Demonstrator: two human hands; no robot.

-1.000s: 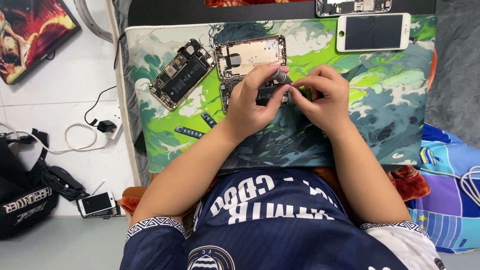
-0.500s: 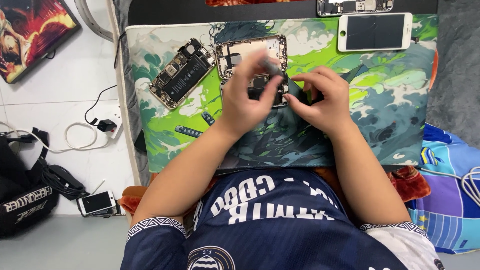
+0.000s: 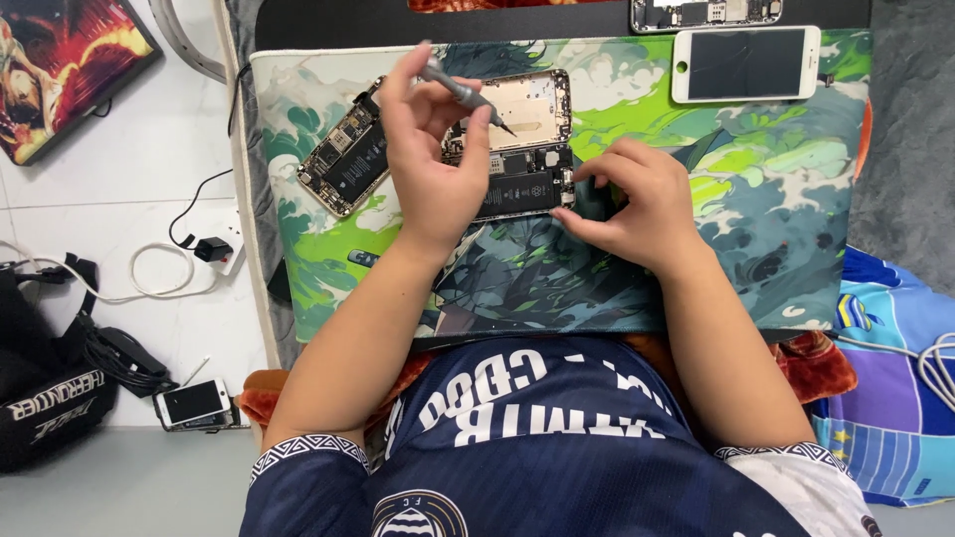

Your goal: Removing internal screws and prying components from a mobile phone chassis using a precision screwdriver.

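Left hand (image 3: pixel 433 164) lifted, fingers pinching slim grey metal screwdriver (image 3: pixel 466 94), tip slanting down-right | opened grey phone chassis with black battery (image 3: pixel 517 149) lies just beneath, long axis toward counter's far edge, on green patterned mat (image 3: pixel 776 199) | right hand (image 3: pixel 637 204) fingers curled, pressing chassis's near-right corner; nearer hand.

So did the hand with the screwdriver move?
Yes. The left hand lifted the screwdriver off the opened phone and moved up and left, toward the far edge of the green mat.
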